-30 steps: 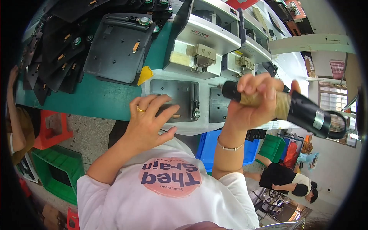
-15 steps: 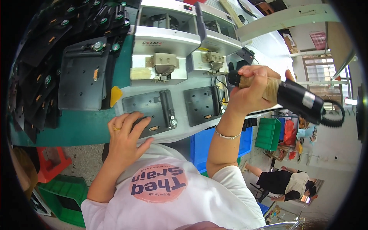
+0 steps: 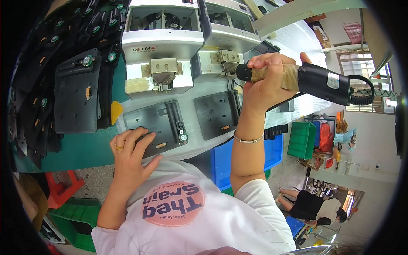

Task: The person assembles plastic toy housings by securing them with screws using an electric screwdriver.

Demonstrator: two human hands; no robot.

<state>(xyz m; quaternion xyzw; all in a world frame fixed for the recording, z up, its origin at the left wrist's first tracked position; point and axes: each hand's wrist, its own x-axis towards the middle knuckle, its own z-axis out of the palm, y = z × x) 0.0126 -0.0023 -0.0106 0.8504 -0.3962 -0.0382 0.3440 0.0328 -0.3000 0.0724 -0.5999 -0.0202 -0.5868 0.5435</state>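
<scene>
My right hand (image 3: 270,83) is wrapped round a black electric screwdriver (image 3: 326,83) whose grip is bound in tan tape. The screwdriver lies nearly level, with its nose pointing left at the outlet of the right-hand screw feeder (image 3: 231,38); whether the bit touches a screw is too small to tell. My left hand (image 3: 131,158) lies with spread fingers on the near left corner of a black plastic panel (image 3: 155,121). This panel has a raised bar and a round green-and-silver fitting along its right side. A second, similar panel (image 3: 214,114) lies to its right.
A left-hand screw feeder (image 3: 163,47) stands beyond the first panel. Stacked black panels (image 3: 76,108) crowd the green table at left, beside a yellow piece (image 3: 116,111). Blue (image 3: 221,170) and green bins (image 3: 80,216) sit below the edge. Another person (image 3: 312,208) is at far right.
The view has shifted, so the feeders and panels appear farther left. The screwdriver is more level, its nose still by the right feeder's outlet. My left hand stays on the panel.
</scene>
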